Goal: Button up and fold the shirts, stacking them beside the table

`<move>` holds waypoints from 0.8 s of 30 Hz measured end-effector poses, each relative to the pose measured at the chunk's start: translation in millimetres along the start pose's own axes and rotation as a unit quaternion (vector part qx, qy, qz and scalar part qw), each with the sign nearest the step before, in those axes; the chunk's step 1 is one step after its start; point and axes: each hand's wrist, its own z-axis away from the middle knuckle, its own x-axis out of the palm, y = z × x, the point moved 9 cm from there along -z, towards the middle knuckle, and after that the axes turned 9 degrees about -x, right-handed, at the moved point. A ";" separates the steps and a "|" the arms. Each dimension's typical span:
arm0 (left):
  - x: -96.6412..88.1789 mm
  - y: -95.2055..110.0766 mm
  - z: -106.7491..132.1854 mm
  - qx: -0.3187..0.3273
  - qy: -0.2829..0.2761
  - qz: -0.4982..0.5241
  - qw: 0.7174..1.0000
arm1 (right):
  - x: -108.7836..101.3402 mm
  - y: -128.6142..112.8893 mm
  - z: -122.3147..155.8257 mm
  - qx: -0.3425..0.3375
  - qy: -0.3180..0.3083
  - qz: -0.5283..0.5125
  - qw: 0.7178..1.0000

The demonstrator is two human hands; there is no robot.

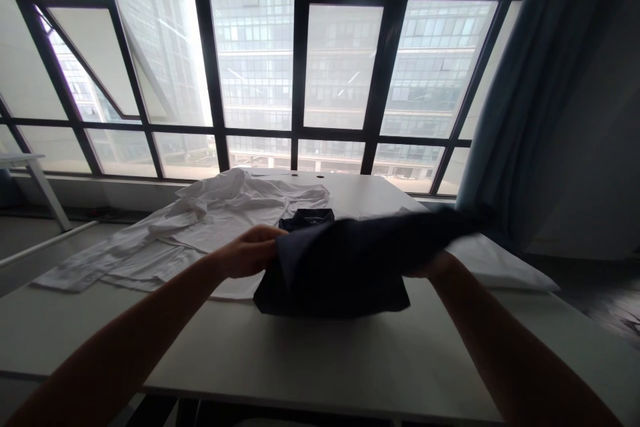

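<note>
A dark navy collared shirt (340,273) lies partly folded on the white table (310,353), its collar (306,217) pointing toward the window. My left hand (255,250) is closed on the shirt's left edge, fingers pinching the cloth. At the right, my right hand (427,265) holds up part of the same shirt, its fingers mostly hidden by the cloth. The raised part stretches out past my right hand and is smeared by motion.
White shirts (215,213) lie spread at the table's left and far side. Another white cloth or bag (505,267) rests at the right. A blue curtain (520,100) hangs at the right of the large window (257,67). Another table (30,160) stands at the left.
</note>
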 end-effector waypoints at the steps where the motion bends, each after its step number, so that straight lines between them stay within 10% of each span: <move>1: -19.7 -7.2 -5.1 -0.006 0.056 0.033 0.998 | -4.5 8.2 -6.9 0.004 0.023 -0.006 1.000; 7: -120.2 -109.8 -23.3 -0.241 0.284 -0.042 0.927 | -20.9 109.6 -29.0 0.220 0.117 0.032 0.968; 11: -143.7 -157.1 -26.0 -0.346 0.319 -0.088 0.878 | -25.5 146.5 -27.6 0.297 0.116 0.123 0.940; 19: -163.9 -117.3 -62.4 -0.163 0.353 -0.105 0.915 | -39.1 112.1 -50.6 0.105 0.190 0.186 0.958; 24: -180.4 -104.0 -75.5 -0.119 0.396 -0.120 0.902 | -65.9 106.8 -50.3 0.053 0.288 0.295 0.909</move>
